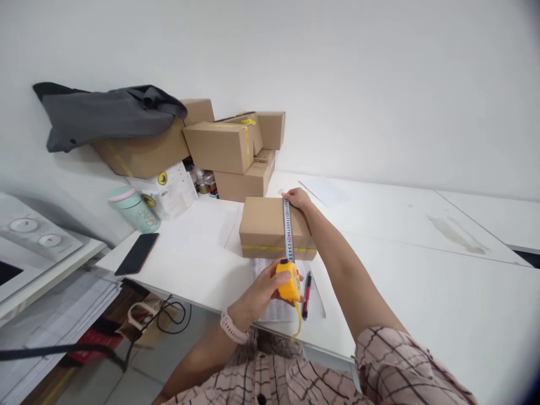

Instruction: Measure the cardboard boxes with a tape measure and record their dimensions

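My left hand (270, 287) grips a yellow tape measure (289, 280) just in front of a cardboard box (262, 220). The blade (288, 230) is pulled out and runs across the box's top from its front edge to the far edge. At that far edge, the fingers of my right hand (297, 198) are closed on the blade's end. A yellow strip of tape goes along the box's front side. Below the case hangs a yellow wrist strap (298, 320). Printed paper (274, 309) lies under my left hand, with a red and black pen (307, 295) beside it.
Several cardboard boxes (219, 143) are stacked against the wall, a dark grey cloth (109, 118) over the left ones. A mint tumbler (137, 211) and a black phone (137, 254) are on the table's left part. A white appliance (34, 230) stands at far left.
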`<state>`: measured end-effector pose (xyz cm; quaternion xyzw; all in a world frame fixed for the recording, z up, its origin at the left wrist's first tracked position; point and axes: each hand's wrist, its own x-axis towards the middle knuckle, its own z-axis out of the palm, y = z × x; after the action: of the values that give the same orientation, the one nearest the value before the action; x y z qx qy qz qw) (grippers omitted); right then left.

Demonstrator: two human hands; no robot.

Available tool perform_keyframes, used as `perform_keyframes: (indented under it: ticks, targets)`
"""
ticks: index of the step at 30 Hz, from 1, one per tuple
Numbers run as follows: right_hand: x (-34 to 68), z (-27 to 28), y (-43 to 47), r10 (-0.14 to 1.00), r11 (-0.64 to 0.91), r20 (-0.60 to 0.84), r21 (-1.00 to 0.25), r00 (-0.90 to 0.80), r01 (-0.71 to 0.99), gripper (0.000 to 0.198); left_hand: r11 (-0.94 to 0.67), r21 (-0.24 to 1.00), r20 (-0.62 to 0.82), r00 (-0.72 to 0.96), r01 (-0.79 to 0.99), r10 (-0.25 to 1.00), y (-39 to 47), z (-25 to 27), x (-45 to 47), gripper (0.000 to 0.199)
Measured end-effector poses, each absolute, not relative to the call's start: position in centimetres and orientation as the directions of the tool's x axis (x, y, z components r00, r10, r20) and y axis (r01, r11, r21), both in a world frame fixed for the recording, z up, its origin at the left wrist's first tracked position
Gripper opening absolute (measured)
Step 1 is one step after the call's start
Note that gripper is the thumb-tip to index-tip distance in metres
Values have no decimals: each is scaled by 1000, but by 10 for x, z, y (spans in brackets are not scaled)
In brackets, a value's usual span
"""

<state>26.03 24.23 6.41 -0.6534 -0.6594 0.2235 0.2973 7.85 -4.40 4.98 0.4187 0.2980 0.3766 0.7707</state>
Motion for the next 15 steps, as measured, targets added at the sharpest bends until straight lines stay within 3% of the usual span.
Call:
perform_keyframes:
  ticks: [6,10,15]
  targets:
    - [270,52,242,988,150,123,-718,-88,680,35,418,842,-196,529,-341,826,-54,55,88,56]
    - [268,51,242,990,141,116,-683,-83,717,35,437,833,-225,515,-339,827,-56,54,93,57]
    - [262,57,239,990,141,127,-759,-68,635,39,407,860,-219,498,-307,839,-49,52,93,53]
